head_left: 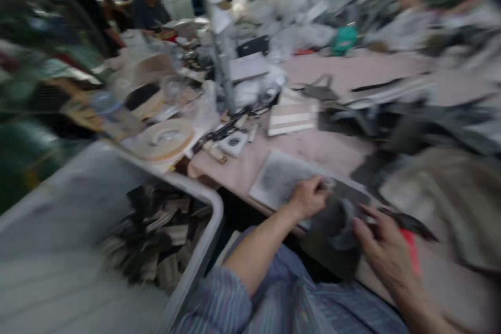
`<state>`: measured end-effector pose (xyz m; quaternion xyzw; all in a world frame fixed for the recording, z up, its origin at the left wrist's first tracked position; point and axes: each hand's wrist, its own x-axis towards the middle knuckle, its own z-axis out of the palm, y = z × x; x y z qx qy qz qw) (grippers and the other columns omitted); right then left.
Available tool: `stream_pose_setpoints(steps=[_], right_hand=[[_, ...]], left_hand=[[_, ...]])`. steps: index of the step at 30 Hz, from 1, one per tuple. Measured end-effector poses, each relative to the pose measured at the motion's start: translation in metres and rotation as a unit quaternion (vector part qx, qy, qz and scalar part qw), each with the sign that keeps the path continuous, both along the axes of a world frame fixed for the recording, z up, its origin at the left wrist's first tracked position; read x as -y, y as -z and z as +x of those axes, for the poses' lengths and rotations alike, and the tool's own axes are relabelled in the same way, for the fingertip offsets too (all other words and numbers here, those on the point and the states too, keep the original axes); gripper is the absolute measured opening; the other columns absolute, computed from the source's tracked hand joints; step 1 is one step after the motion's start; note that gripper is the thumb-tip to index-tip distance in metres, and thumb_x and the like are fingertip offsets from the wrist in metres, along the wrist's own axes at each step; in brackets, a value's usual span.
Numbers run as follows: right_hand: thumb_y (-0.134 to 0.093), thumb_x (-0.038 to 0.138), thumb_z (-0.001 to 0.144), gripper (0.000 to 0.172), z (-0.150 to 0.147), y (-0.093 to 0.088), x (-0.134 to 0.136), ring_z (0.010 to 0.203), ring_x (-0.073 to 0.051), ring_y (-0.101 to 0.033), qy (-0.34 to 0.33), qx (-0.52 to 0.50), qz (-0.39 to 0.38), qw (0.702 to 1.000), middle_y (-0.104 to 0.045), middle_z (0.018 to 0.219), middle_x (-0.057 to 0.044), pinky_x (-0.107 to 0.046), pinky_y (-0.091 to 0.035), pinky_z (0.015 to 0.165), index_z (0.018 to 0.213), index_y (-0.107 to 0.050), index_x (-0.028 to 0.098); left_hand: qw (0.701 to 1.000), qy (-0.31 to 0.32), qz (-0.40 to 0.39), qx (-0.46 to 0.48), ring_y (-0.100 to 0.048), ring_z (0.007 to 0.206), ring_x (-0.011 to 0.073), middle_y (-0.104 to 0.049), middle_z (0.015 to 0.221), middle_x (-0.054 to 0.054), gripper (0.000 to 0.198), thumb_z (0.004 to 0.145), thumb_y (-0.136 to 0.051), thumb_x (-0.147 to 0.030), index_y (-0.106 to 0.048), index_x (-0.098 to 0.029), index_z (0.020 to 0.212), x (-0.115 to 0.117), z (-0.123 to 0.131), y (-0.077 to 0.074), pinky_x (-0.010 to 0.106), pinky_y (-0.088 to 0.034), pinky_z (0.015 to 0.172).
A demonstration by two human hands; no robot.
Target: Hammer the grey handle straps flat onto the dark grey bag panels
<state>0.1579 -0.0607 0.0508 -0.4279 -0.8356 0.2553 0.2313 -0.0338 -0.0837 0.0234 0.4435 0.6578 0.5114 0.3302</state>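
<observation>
My left hand [311,197] is closed in a fist at the upper left edge of a dark grey fabric piece [332,250], gripping it. A small pale thing [329,183] shows at its fingertips, too blurred to name. The fabric hangs over the table edge above my lap, with a lighter curled fold [346,229] on it. At its right side is my right hand [385,245], thumb and fingers apart, the thumb close to the fold. Beneath the fabric and left fist lies a pale grey board [274,177]. Something red [409,250] peeks out behind my right hand.
A large white bin [217,209] with fabric scraps [156,240] stands at left, against the table [230,180]. A tape roll [164,138], a metal post [223,73] and a striped block [293,117] are farther back. Grey cloth [442,193] is heaped at right. Other people work beyond.
</observation>
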Motion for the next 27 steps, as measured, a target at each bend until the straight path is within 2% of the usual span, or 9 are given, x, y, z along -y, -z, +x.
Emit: stream_pose_setpoints(steps=[2, 6, 10, 14, 21, 24, 27], right_hand=[[-0.045, 0.046, 0.095, 0.036, -0.005, -0.001, -0.003, 0.104, -0.028, -0.064, 0.0, -0.017, -0.045, 0.999, -0.069, 0.109, -0.014, -0.045, -0.051, 0.092, 0.106, -0.067, 0.019], [-0.039, 0.036, 0.099, 0.032, -0.015, 0.006, -0.015, 0.097, -0.02, -0.065, 0.05, -0.024, -0.079, 0.995, -0.07, 0.104, -0.007, -0.034, -0.05, 0.088, 0.11, -0.067, 0.021], [-0.043, 0.036, 0.099, 0.032, -0.014, -0.001, -0.005, 0.098, -0.02, -0.063, 0.053, -0.001, -0.086, 0.995, -0.067, 0.103, -0.008, -0.033, -0.048, 0.089, 0.115, -0.065, 0.019], [-0.066, 0.046, 0.085, 0.048, -0.014, -0.011, 0.003, 0.097, -0.024, -0.061, 0.054, 0.061, -0.081, 0.993, -0.062, 0.109, -0.011, -0.037, -0.048, 0.088, 0.123, -0.061, 0.016], [-0.063, 0.047, 0.087, 0.039, -0.018, -0.008, 0.003, 0.089, -0.025, -0.059, 0.069, 0.092, -0.062, 0.991, -0.06, 0.103, -0.01, -0.039, -0.048, 0.081, 0.112, -0.064, 0.017], [-0.063, 0.044, 0.087, 0.045, -0.011, -0.007, 0.003, 0.095, -0.025, -0.059, 0.06, 0.06, -0.076, 0.994, -0.06, 0.107, -0.011, -0.041, -0.048, 0.086, 0.123, -0.059, 0.017], [-0.061, 0.04, 0.09, 0.048, 0.004, -0.006, 0.0, 0.104, -0.024, -0.058, 0.035, -0.019, -0.103, 0.994, -0.059, 0.117, -0.011, -0.039, -0.048, 0.091, 0.132, -0.052, 0.018]], left_hand=[[0.999, -0.02, 0.023, 0.027, -0.066, 0.08, 0.0164, -0.074, 0.087, 0.003, 0.016, 0.084, -0.065, -0.022, -0.069, -0.018, 0.098, -0.003, -0.007, 0.002, 0.028, -0.053, 0.079], [0.983, -0.036, 0.083, 0.157, -0.069, 0.083, 0.0178, -0.073, 0.088, 0.004, 0.02, 0.079, -0.07, -0.029, -0.067, -0.017, 0.095, -0.038, -0.015, 0.016, 0.03, -0.054, 0.082], [0.965, -0.009, 0.089, 0.246, -0.07, 0.081, 0.0165, -0.074, 0.089, 0.003, 0.035, 0.076, -0.075, -0.034, -0.063, -0.017, 0.103, -0.061, 0.001, 0.009, 0.032, -0.055, 0.085], [0.967, 0.022, 0.074, 0.245, -0.071, 0.081, 0.0167, -0.074, 0.088, 0.005, 0.033, 0.074, -0.077, -0.036, -0.063, -0.017, 0.096, -0.077, 0.019, 0.004, 0.031, -0.055, 0.084], [0.971, 0.074, 0.049, 0.223, -0.073, 0.083, 0.0191, -0.076, 0.089, 0.006, 0.035, 0.076, -0.077, -0.041, -0.063, -0.016, 0.098, -0.086, 0.021, 0.011, 0.033, -0.055, 0.085], [0.973, 0.09, 0.039, 0.208, -0.073, 0.084, 0.0196, -0.076, 0.088, 0.006, 0.035, 0.077, -0.076, -0.041, -0.063, -0.017, 0.099, -0.084, 0.019, 0.013, 0.033, -0.055, 0.085], [0.979, 0.103, 0.035, 0.171, -0.072, 0.086, 0.0198, -0.076, 0.09, 0.006, 0.034, 0.078, -0.074, -0.041, -0.064, -0.017, 0.099, -0.084, 0.019, 0.014, 0.033, -0.055, 0.085]])
